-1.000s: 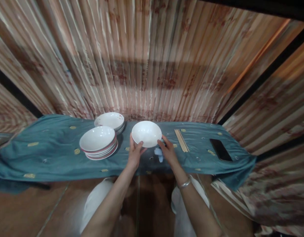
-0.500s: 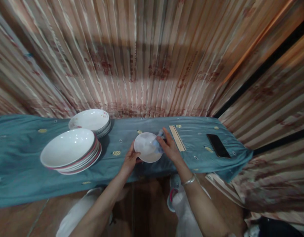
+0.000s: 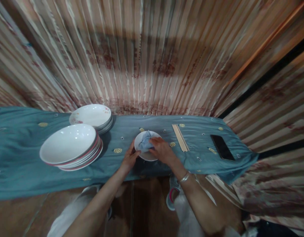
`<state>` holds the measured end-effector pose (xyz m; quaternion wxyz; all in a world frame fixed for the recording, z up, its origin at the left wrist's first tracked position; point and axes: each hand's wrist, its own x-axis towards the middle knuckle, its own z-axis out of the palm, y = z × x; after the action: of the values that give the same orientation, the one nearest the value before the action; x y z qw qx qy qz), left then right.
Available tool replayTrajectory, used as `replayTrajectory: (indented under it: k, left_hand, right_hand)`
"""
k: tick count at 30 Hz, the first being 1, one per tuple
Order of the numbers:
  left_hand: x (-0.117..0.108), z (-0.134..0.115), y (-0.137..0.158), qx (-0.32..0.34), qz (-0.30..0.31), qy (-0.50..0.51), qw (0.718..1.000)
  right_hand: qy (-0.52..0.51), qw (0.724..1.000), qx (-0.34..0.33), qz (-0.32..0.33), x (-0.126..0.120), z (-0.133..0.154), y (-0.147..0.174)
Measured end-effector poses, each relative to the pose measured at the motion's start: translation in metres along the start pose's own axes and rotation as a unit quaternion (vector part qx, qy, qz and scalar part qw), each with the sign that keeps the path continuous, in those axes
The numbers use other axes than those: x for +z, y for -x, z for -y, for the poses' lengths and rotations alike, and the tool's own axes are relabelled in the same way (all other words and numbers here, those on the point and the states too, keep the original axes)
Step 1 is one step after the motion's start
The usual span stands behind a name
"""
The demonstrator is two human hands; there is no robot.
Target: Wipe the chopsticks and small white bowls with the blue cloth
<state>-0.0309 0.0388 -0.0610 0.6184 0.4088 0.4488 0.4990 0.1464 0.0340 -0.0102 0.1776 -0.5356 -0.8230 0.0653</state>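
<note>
L hand [image 3: 129, 158] gripped small white bowl [image 3: 146, 154] at near table [image 3: 23, 171] edge; R hand [image 3: 162, 149], closed on blue cloth [image 3: 145, 142], had moved from beside bowl into it, so wiping was underway. Plate stacks [image 3: 70, 148] behind-left, chopsticks [image 3: 180, 142] and phone [image 3: 222, 147] right.

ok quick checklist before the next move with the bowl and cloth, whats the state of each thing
1. Left hand has the small white bowl by its left rim: ok.
2. Right hand presses the light blue cloth inside the bowl: ok.
3. Bowl is over the teal tablecloth, near the front edge; whether it rests on it or is lifted: cannot tell.
4. Front stack of plates and rear stack stand apart from the bowl, to its left: ok.
5. Chopsticks and black phone lie to the right, away from both hands: ok.
6. Bowl's inside clean or dry: cannot tell, the cloth covers part of it.
</note>
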Motion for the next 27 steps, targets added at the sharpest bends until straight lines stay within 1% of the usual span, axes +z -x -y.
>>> replayTrajectory:
  k: [2,3,4,5,8,9,10,11,12,15,18,20,22,25,27]
  left_hand:
    - [0.0,0.0,0.001,-0.01,0.003,0.006,1.0]
    - [0.001,-0.001,0.001,-0.017,0.002,0.013,1.0]
    - [0.001,-0.002,0.002,-0.025,-0.001,0.021,0.999]
    - [0.002,-0.004,0.003,-0.033,-0.005,0.031,0.999]
    - [0.002,-0.008,0.006,-0.065,-0.029,0.053,0.996]
    - [0.002,-0.009,0.007,-0.072,-0.033,0.057,0.995]
    - [0.002,-0.01,0.007,-0.076,-0.032,0.061,0.995]
    - [0.001,-0.011,0.007,-0.076,-0.03,0.063,0.995]
    - [0.001,-0.011,0.007,-0.075,-0.027,0.065,0.995]
    - [0.0,-0.012,0.007,-0.078,-0.03,0.067,0.994]
    - [-0.001,-0.011,0.007,-0.084,-0.025,0.075,0.993]
    - [-0.001,-0.011,0.007,-0.088,-0.017,0.079,0.993]
    - [-0.002,-0.011,0.007,-0.092,-0.017,0.077,0.993]
    - [-0.002,-0.01,0.007,-0.09,-0.015,0.074,0.993]
    - [-0.002,-0.01,0.007,-0.088,-0.009,0.079,0.993]
  right_hand:
    - [0.044,0.998,-0.003,0.042,0.001,0.0,-0.008]
    - [0.052,0.998,0.003,0.045,0.0,-0.001,-0.011]
    - [0.052,0.998,0.014,0.034,-0.003,-0.004,-0.012]
    - [0.047,0.998,0.029,0.01,-0.007,-0.008,-0.013]
    - [0.037,0.991,0.078,-0.1,-0.024,-0.015,-0.012]
    - [0.046,0.988,0.09,-0.12,-0.028,-0.015,-0.012]
    - [0.057,0.986,0.095,-0.126,-0.031,-0.014,-0.011]
    - [0.069,0.986,0.093,-0.117,-0.031,-0.012,-0.01]
    - [0.081,0.989,0.084,-0.094,-0.028,-0.01,-0.009]
    - [0.11,0.993,0.034,0.015,-0.012,-0.003,-0.002]
    - [0.115,0.989,-0.001,0.096,0.002,-0.003,0.005]
    - [0.077,0.987,-0.019,0.142,0.004,-0.005,0.007]
    - [0.004,0.984,-0.031,0.176,0.002,-0.007,0.003]
    - [-0.115,0.971,-0.045,0.204,0.001,-0.008,-0.005]
    - [-0.168,0.962,-0.057,0.209,0.006,-0.007,-0.01]
